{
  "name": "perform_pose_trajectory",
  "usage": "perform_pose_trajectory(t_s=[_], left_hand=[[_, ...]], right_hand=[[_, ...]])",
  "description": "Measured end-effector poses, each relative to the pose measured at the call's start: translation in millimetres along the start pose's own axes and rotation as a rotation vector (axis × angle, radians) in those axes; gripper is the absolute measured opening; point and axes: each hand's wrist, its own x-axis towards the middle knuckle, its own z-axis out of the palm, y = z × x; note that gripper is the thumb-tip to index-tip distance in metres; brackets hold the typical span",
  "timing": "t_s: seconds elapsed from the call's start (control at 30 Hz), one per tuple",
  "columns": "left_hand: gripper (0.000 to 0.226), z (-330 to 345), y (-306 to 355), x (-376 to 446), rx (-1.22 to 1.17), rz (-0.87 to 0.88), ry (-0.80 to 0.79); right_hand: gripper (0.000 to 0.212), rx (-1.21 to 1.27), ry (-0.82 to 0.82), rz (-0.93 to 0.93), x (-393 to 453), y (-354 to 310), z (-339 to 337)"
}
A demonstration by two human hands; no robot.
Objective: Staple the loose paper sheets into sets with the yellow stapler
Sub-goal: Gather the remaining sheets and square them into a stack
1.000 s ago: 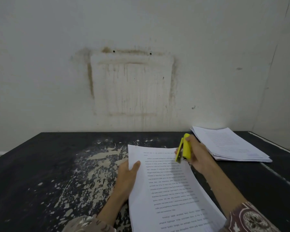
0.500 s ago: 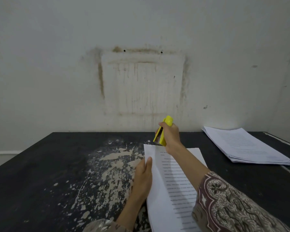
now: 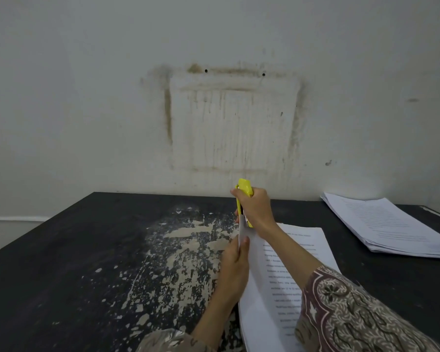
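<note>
The right hand [image 3: 258,212] grips the yellow stapler [image 3: 245,199] upright over the raised top-left corner of the paper set [image 3: 285,275], which the left hand [image 3: 235,270] pinches; next likely needs a firm squeeze

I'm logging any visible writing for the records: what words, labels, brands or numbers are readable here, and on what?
Nothing can be read.
Sheets being stapled: printed lines of text, too small and blurred.
Paper pile at the far right: faint print, unreadable.
Yellow stapler in the right hand: no brand or label shows.
Wall and table: no writing.
</note>
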Motion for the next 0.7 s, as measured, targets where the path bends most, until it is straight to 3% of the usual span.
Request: perform_pose_trajectory(t_s=[0.7], left_hand=[[0.026,1.3,-8.5,3.1,0.045,0.028,0.004]], right_hand=[[0.043,0.063,0.117,-0.134,-0.6,10.6,8.0]])
